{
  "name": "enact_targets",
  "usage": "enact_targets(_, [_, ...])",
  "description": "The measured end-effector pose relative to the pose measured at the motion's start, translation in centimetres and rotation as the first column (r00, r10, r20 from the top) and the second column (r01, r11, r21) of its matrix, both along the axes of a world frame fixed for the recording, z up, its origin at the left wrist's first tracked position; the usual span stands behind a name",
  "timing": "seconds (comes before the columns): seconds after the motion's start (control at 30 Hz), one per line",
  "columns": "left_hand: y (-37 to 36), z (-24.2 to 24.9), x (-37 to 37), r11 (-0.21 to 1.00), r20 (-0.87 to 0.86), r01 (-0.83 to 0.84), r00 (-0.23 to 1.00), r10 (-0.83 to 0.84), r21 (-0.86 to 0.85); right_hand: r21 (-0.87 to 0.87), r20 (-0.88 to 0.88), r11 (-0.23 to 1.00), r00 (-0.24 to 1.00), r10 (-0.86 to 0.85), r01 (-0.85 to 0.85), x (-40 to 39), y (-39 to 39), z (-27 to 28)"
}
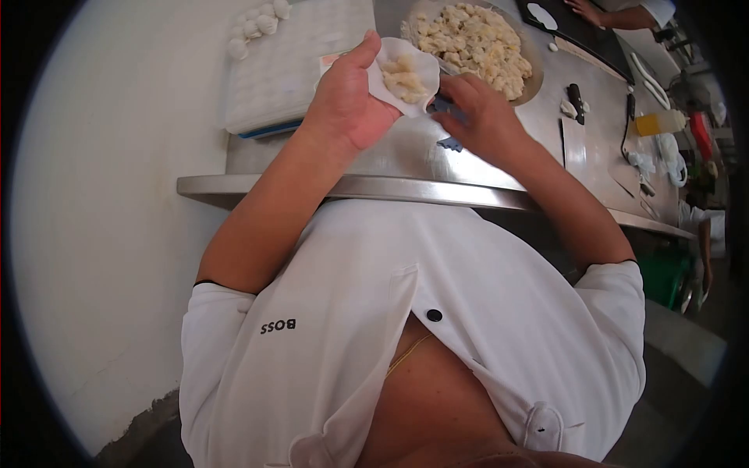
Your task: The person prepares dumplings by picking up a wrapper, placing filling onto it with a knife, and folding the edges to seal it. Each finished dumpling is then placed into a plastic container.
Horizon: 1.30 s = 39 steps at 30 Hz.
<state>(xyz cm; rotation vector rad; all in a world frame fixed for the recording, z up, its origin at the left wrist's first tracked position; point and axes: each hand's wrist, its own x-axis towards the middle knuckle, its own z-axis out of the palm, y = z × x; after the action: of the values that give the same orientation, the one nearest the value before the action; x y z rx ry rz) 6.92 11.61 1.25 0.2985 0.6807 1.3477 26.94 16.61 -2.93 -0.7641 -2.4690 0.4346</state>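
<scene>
A round white dough wrapper (431,65) lies across the palm and fingers of my left hand (349,100), which grips it with the thumb raised at its far side. On the wrapper sits a mound of pale, chunky filling (402,78). My right hand (490,118) is at the wrapper's right edge, its fingers curled around something greyish that I cannot make out. Just beyond the hands stands a wide metal bowl (535,84) heaped with the same chunky filling (476,43). A small bluish patch (450,144) shows on the steel table below my right hand.
White trays (300,74) at the left carry several small dumplings (257,23). A dark board (589,43) with a wrapper (541,15) lies at the back, beside another person's hand (585,12). A cleaver (575,140) and a yellow bottle (659,123) are on the right.
</scene>
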Motion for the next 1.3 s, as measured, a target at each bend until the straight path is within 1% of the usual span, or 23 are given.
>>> enact_targets(0.07, [0.4,-1.0,-0.8,1.000,0.073,-0.005,0.997,0.003,0.028,-0.024,-0.042,1.000,0.999,-0.002,0.001,-1.5,-0.8,0.7])
enact_targets(0.1, [0.4,-0.9,-0.9,1.000,0.071,-0.012,0.997,0.010,0.028,-0.049,-0.084,0.999,0.996,-0.010,0.006,-2.1,-1.1,1.0])
enact_targets(0.2, [0.2,-0.4,-1.0,0.998,0.060,-0.066,0.996,0.065,0.013,-0.018,-0.128,1.000,0.992,-0.011,0.009,-2.8,-1.1,1.7])
enact_targets(0.4, [-0.2,-0.3,-0.4,0.997,-0.021,-0.079,0.997,0.079,0.000,0.011,-0.250,0.998,0.967,0.058,-0.057,-2.5,-0.3,1.2])
enact_targets(0.47, [-0.8,0.3,0.2,0.996,-0.106,-0.078,0.992,0.074,-0.035,0.007,-0.285,0.997,0.956,0.070,-0.071,-2.3,0.1,0.9])
enact_targets(0.53, [-0.9,-0.7,0.3,0.996,-0.140,-0.076,0.988,0.068,-0.053,-0.196,-0.198,0.979,0.980,0.022,-0.061,-1.9,0.4,1.2])
enact_targets(0.57, [-1.0,-1.3,0.3,0.995,-0.171,-0.079,0.983,0.068,-0.060,-0.200,-0.201,0.978,0.980,0.012,-0.053,-1.7,0.5,0.9])
enact_targets(0.63, [-1.1,-2.0,0.3,0.997,-0.195,-0.066,0.979,0.058,-0.034,-0.377,-0.264,0.926,0.960,-0.098,-0.009,-1.7,0.5,0.4])
enact_targets(0.67, [-1.2,-2.3,0.4,0.998,-0.215,-0.060,0.975,0.058,-0.007,-0.382,-0.266,0.924,0.958,-0.106,-0.004,-1.8,0.6,0.2])
enact_targets(0.7, [-1.2,-2.5,0.4,0.998,-0.218,-0.054,0.975,0.051,-0.012,-0.565,-0.258,0.825,0.949,-0.180,0.003,-2.0,0.6,0.2])
enact_targets(0.73, [-1.2,-2.7,0.4,0.999,-0.218,-0.040,0.975,0.040,0.006,-0.721,-0.235,0.693,0.940,-0.249,0.003,-2.0,0.7,0.3])
enact_targets(0.8, [-1.2,-3.2,0.3,0.999,-0.220,-0.025,0.975,0.030,0.024,-0.740,-0.225,0.672,0.948,-0.224,-0.017,-1.8,0.5,1.1])
enact_targets(0.87, [-1.2,-3.6,0.3,0.999,-0.249,-0.052,0.967,0.047,-0.013,-0.759,-0.214,0.650,0.957,-0.194,-0.038,-1.7,0.5,1.2])
enact_targets(0.9, [-1.3,-3.4,0.5,0.999,-0.249,-0.052,0.967,0.047,-0.014,-0.676,-0.254,0.734,0.957,-0.143,-0.070,-1.7,0.5,0.9])
enact_targets(0.93, [-1.4,-3.0,0.8,0.998,-0.313,-0.055,0.948,0.048,-0.016,-0.583,-0.287,0.806,0.954,-0.087,-0.102,-1.7,0.5,0.7])
enact_targets(0.97, [-1.6,-2.8,0.9,0.998,-0.376,-0.060,0.925,0.049,-0.018,-0.584,-0.286,0.805,0.954,-0.087,-0.102,-1.6,0.6,0.5])
enact_targets(1.03, [-1.7,-3.1,0.9,0.999,-0.392,-0.049,0.919,0.039,-0.015,-0.421,-0.273,0.900,0.962,-0.003,-0.117,-1.5,0.8,0.3])
enact_targets(1.07, [-1.7,-3.2,0.9,0.999,-0.409,-0.038,0.912,0.030,-0.012,-0.421,-0.273,0.899,0.962,-0.004,-0.116,-1.6,0.7,0.3])
enact_targets(1.13, [-1.7,-3.4,0.7,1.000,-0.378,-0.024,0.926,0.020,-0.005,-0.652,-0.304,0.752,0.941,-0.149,-0.091,-1.9,0.4,0.5])
enact_targets(1.17, [-1.8,-3.5,0.6,1.000,-0.347,-0.012,0.938,0.012,0.004,-0.653,-0.303,0.752,0.941,-0.151,-0.090,-1.8,0.5,0.8])
enact_targets(1.23, [-1.7,-3.6,0.5,1.000,-0.344,0.008,0.939,-0.011,-0.012,-0.853,-0.257,0.503,0.950,-0.177,-0.137,-1.7,1.0,1.4])
enact_targets(1.27, [-1.8,-3.7,0.4,0.999,-0.341,0.026,0.939,-0.034,-0.029,-0.853,-0.258,0.504,0.950,-0.178,-0.137,-1.7,1.0,1.3])
enact_targets(1.3, [-1.7,-3.7,0.4,0.999,-0.342,0.027,0.939,-0.035,-0.029,-0.825,-0.251,0.551,0.955,-0.157,-0.127,-1.6,1.0,1.2])
